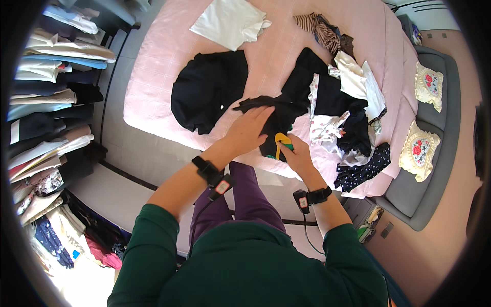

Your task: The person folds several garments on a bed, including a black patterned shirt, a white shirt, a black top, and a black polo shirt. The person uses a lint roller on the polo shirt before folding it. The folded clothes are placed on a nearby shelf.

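A black garment [273, 124] with yellow and green parts lies at the near edge of the bed, between my two hands. My left hand [249, 126] rests flat on its left side, palm down, fingers stretched out and thumb apart. With my right hand [298, 152] I pinch the yellow and green edge [283, 139] at the garment's near right. Whether that edge belongs to the garment or is a separate piece, I cannot tell. Left of it is a bunched black garment [209, 90]. More black clothing [305, 75] lies just beyond.
Pink bedding [153, 88] covers the bed. A white garment [230, 23] lies at the far side. Mixed clothes [347, 126] are heaped on the right, a polka-dot piece [364, 169] nearest. Hanging clothes [50, 99] line the left. A grey sofa [406, 195] with frilled cushions [420, 151] stands right.
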